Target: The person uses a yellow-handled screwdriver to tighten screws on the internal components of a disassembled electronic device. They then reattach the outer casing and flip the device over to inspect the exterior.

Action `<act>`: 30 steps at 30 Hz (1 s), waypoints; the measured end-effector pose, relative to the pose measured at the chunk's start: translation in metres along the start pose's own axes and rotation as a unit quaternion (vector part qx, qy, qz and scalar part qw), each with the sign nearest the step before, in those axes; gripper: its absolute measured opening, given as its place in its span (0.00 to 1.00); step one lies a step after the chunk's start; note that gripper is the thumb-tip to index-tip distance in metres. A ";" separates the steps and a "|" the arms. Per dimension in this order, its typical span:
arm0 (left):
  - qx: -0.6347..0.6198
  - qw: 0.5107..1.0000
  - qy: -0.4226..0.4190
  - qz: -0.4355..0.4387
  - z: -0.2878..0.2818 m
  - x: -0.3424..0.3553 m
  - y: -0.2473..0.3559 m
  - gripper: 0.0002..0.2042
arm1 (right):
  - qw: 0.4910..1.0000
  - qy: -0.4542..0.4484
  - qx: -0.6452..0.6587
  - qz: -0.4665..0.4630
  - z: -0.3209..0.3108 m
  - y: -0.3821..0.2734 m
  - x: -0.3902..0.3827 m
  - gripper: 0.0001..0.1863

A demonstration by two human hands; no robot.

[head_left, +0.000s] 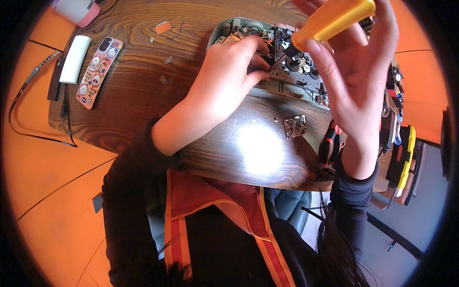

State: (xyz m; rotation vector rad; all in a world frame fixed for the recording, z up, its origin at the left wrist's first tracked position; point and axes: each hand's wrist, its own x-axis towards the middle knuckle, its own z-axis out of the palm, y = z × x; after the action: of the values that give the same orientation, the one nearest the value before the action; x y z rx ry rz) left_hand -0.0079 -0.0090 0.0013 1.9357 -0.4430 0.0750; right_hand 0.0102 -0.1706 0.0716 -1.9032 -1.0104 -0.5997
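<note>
A yellow-handled screwdriver (330,24) slants down to the left, held at its handle between the thumb and fingers of my right hand (356,67). Its metal tip points into an opened electronic device (306,85) with a grey casing, a dark metal plate, small wheels and thin wires. My left hand (227,71) reaches over the device's near-left part. Its thumb and fingers come together right beside the screwdriver tip. Whatever lies between those fingertips is too small and hidden to make out.
On the wooden table (143,81), a small tray of screws (295,126) sits near red-and-black pliers (329,143). Further left are a phone in a patterned case (99,71), a white cylinder (75,60) and small loose parts (163,79). A yellow-edged box (406,153) stands right.
</note>
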 end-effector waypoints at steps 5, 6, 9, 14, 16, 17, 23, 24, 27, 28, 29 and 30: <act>0.068 0.997 0.002 0.035 -0.002 -0.002 0.002 0.15 | 0.998 -0.001 -0.029 -0.056 0.000 -0.018 0.001 0.46; 0.051 0.998 0.009 0.034 -0.001 -0.001 0.003 0.15 | 0.998 0.020 -0.065 -0.014 0.001 -0.021 0.001 0.46; 0.005 0.999 0.014 0.031 0.002 0.001 0.003 0.16 | 0.981 0.120 0.135 0.066 0.013 -0.021 0.000 0.44; -0.019 1.000 0.009 0.022 0.003 -0.003 -0.003 0.15 | 0.991 0.094 0.033 0.086 0.013 -0.021 -0.005 0.39; 0.001 1.000 0.006 0.018 0.002 -0.003 -0.003 0.15 | 0.996 0.033 0.082 -0.021 0.009 -0.018 -0.005 0.38; 0.014 1.000 0.004 0.014 0.001 -0.003 -0.002 0.15 | 0.993 0.067 0.100 -0.020 0.010 -0.014 -0.007 0.38; 0.006 0.997 -0.008 0.076 -0.013 0.001 0.010 0.15 | 0.989 0.125 0.072 0.015 0.007 0.003 -0.017 0.38; 0.029 0.992 0.003 0.120 -0.015 0.001 0.012 0.14 | 0.991 0.118 0.066 0.024 0.007 0.003 -0.019 0.38; -0.065 0.992 0.017 0.105 -0.011 0.006 0.019 0.16 | 0.993 0.105 0.045 0.036 0.011 -0.001 -0.020 0.38; -0.106 0.990 0.025 0.088 -0.010 0.007 0.021 0.13 | 0.993 0.100 0.044 0.042 0.013 -0.004 -0.020 0.37; -0.094 0.993 0.023 0.072 -0.009 0.009 0.022 0.12 | 0.992 0.104 0.059 0.041 0.015 -0.007 -0.018 0.36; -0.091 0.994 0.017 0.065 -0.010 0.011 0.023 0.11 | 0.989 0.108 0.097 0.035 0.016 -0.011 -0.017 0.35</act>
State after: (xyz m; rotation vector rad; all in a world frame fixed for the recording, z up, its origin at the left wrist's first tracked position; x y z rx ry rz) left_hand -0.0036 -0.0109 0.0285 1.7227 -0.5342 0.1453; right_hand -0.0077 -0.1605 0.0566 -1.6563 -0.8270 -0.6282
